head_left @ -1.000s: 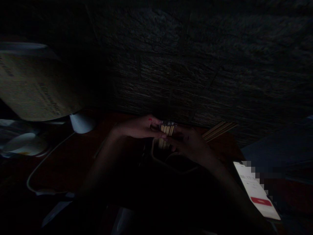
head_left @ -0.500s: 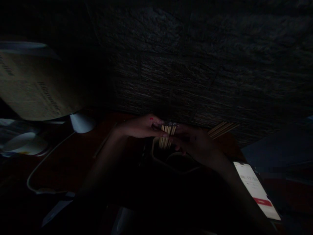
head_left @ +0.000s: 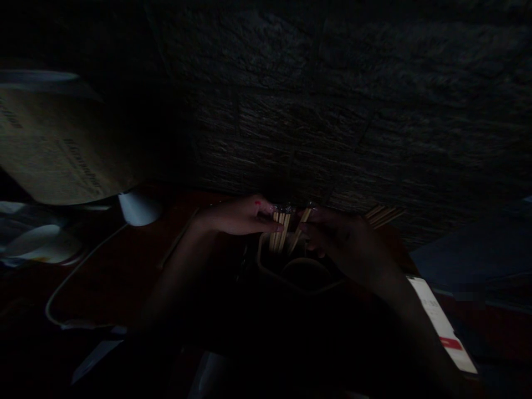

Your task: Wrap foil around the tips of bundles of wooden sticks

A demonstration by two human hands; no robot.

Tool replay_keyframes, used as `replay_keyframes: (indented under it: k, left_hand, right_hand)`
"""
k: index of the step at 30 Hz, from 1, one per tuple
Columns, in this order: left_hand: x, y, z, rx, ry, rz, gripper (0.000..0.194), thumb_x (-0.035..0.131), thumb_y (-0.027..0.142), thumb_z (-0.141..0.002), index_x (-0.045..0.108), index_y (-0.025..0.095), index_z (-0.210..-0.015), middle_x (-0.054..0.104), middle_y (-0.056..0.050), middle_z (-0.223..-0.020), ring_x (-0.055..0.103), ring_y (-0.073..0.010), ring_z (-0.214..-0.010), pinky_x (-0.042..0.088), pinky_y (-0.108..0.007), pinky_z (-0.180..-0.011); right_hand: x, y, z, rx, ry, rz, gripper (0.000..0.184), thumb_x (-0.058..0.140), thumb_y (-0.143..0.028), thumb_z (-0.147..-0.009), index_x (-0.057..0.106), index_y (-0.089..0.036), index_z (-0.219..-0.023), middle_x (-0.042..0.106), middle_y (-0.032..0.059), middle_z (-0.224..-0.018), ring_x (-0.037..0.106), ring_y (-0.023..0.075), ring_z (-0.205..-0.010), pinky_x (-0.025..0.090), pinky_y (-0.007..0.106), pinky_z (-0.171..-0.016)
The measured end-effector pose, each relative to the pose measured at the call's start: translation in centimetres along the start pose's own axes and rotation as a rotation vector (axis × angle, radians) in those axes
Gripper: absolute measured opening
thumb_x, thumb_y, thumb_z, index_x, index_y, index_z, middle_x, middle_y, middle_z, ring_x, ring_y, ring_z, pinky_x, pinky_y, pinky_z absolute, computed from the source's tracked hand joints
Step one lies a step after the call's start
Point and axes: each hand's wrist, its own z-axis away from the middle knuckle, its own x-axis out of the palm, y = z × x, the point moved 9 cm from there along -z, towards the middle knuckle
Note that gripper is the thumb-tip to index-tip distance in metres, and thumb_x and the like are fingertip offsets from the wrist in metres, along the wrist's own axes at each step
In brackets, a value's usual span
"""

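In the dim head view, my left hand (head_left: 245, 215) is closed around a bunch of pale wooden chopsticks (head_left: 280, 226) with shiny upper ends. These stand nearly upright, their lower parts inside a dark angular holder (head_left: 260, 260). To the right, my right hand (head_left: 341, 238) pinches a few chopsticks (head_left: 302, 224) that lean apart from the bunch; exactly how many is too dark to tell. Their lower ends are also down in the holder. More chopsticks (head_left: 384, 216) lie on the dark red-brown table (head_left: 183, 202) behind my right hand.
A lit phone (head_left: 440, 327) lies at right, partly behind my right forearm. On the left are a large printed brown bag (head_left: 58, 144), a white cone-shaped object (head_left: 139, 209), a white bowl (head_left: 35, 244) and a pale cable (head_left: 78, 266). A rough brick wall (head_left: 282, 116) rises behind the table.
My right hand has moved right, drawing a few chopsticks away from the bunch. My left hand stays almost in place with the others. My right forearm now covers more of the phone.
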Motion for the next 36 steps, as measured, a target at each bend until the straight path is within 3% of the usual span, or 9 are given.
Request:
replay_keyframes:
  k: [6, 18, 28, 36]
  left_hand:
    - [0.2, -0.3, 0.0, -0.026, -0.018, 0.023, 0.026, 0.064, 0.038, -0.086, 0.072, 0.014, -0.088, 0.069, -0.001, -0.074, 0.061, -0.0131, -0.069, 0.044, -0.022, -0.061]
    - [0.8, 0.7, -0.4, 0.045, -0.042, 0.050, 0.024, 0.061, 0.034, -0.089, 0.073, 0.014, -0.095, 0.071, -0.002, -0.082, 0.064, -0.0137, -0.079, 0.047, -0.022, -0.069]
    - [0.6, 0.5, -0.4, 0.046, -0.033, 0.025, 0.024, 0.061, 0.035, -0.089, 0.073, 0.014, -0.090, 0.069, -0.001, -0.076, 0.059, -0.0120, -0.070, 0.045, -0.021, -0.064]
    - [0.5, 0.5, -0.3, 0.057, -0.025, 0.040, 0.024, 0.061, 0.035, -0.088, 0.072, 0.014, -0.088, 0.067, 0.000, -0.073, 0.056, -0.0110, -0.067, 0.043, -0.021, -0.061]
  right_hand:
    - [0.4, 0.0, -0.1, 0.010, -0.016, -0.023, 0.015, 0.059, -0.022, -0.089, 0.074, -0.022, -0.093, 0.077, 0.0042, -0.086, 0.068, 0.0147, -0.060, 0.053, 0.025, -0.053]
    - [2.3, 0.8, -0.7, 0.022, -0.099, -0.030, 0.032, 0.061, -0.024, -0.091, 0.068, -0.024, -0.122, 0.079, 0.0033, -0.097, 0.071, 0.0153, -0.063, 0.057, 0.028, -0.062]
    - [2.4, 0.9, -1.0, -0.025, -0.070, -0.041, 0.016, 0.062, -0.026, -0.090, 0.075, -0.026, -0.099, 0.078, 0.0007, -0.089, 0.069, 0.0143, -0.061, 0.054, 0.028, -0.059]
    - [2.4, 1.0, -1.1, -0.053, -0.061, -0.071, 0.015, 0.063, -0.024, -0.089, 0.073, -0.025, -0.099, 0.077, 0.0015, -0.090, 0.070, 0.0150, -0.065, 0.055, 0.029, -0.061]
